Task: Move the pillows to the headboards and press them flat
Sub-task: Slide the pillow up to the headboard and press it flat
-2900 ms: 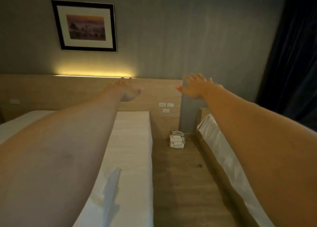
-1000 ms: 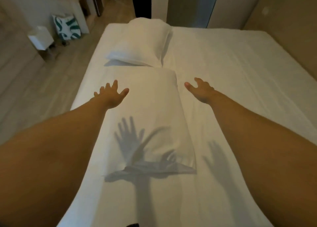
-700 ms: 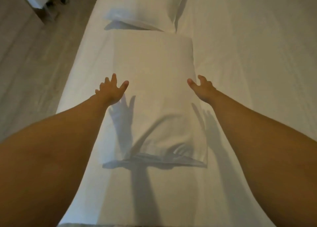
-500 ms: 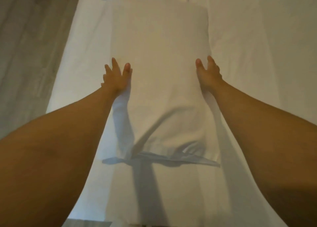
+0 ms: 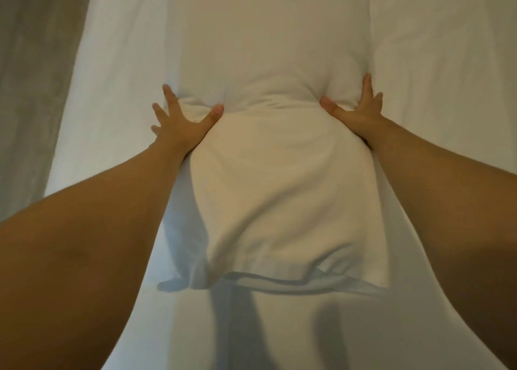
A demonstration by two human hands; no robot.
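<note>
A white pillow [image 5: 279, 179] is seen lying on the white bed sheet [image 5: 117, 95], straight ahead of the person and between the two outstretched arms. Its long axis runs away from the viewer, from the open, flapped end of the pillowcase nearest the body to a far end cut off by the top of the frame. The pillow is gripped at about mid-length from both sides: the left hand [image 5: 179, 123] is clasped on the left edge, thumb pressed into the top and fingers spread down the side toward the sheet, and the right hand [image 5: 355, 109] is closed on the right edge in a mirrored pinch. The filling is squeezed inward between them, so a waist is formed and folds are drawn across the cover. Both hands are set roughly level, neither clearly nearer. No headboard is shown, so its direction cannot be told; a turn of the pillow is probably called for before it is pressed flat. Grey floor [image 5: 28, 62] is visible left of the bed.
</note>
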